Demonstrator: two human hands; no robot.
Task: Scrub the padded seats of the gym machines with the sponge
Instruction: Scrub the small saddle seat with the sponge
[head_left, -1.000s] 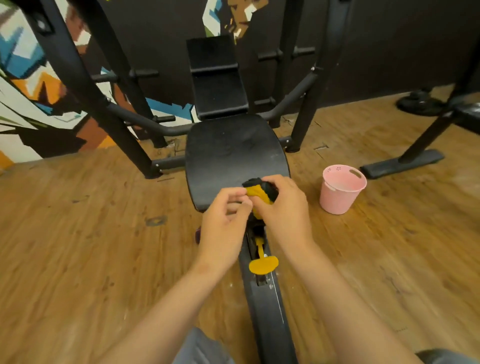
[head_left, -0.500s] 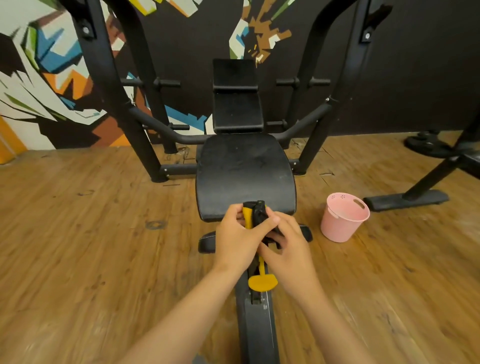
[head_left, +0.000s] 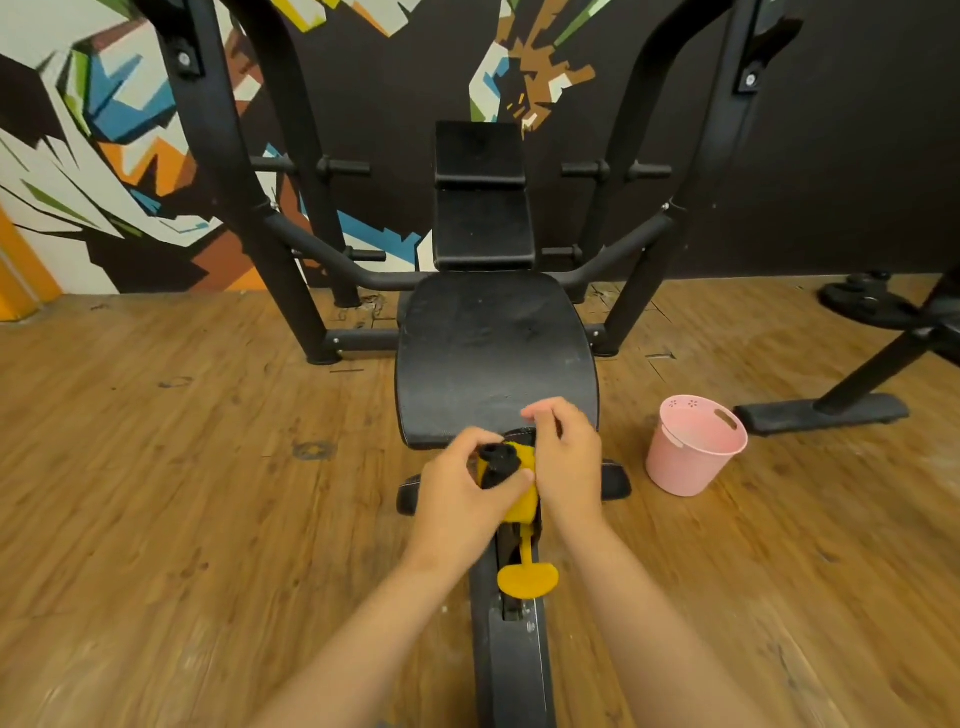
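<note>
A black padded seat (head_left: 493, 358) lies in front of me, with an upright black back pad (head_left: 483, 208) behind it. Just below the seat's front edge I hold a yellow and black sponge (head_left: 521, 498) in both hands. My left hand (head_left: 460, 486) grips its left side, thumb across the black face. My right hand (head_left: 569, 457) lies against its right side with the fingers curled above it; its thumb is hidden. The sponge is off the seat.
A pink bucket (head_left: 693, 452) stands on the wooden floor right of the seat. A yellow adjuster knob (head_left: 527, 578) sits on the machine's black floor beam (head_left: 514, 660) below my hands. Black uprights (head_left: 234, 171) flank the bench. Another machine's foot (head_left: 826, 415) lies at right.
The view has tipped up and pulled back from the bench. My hands have turned the sponge between them, and the right hand's fingers have lifted off its top.
</note>
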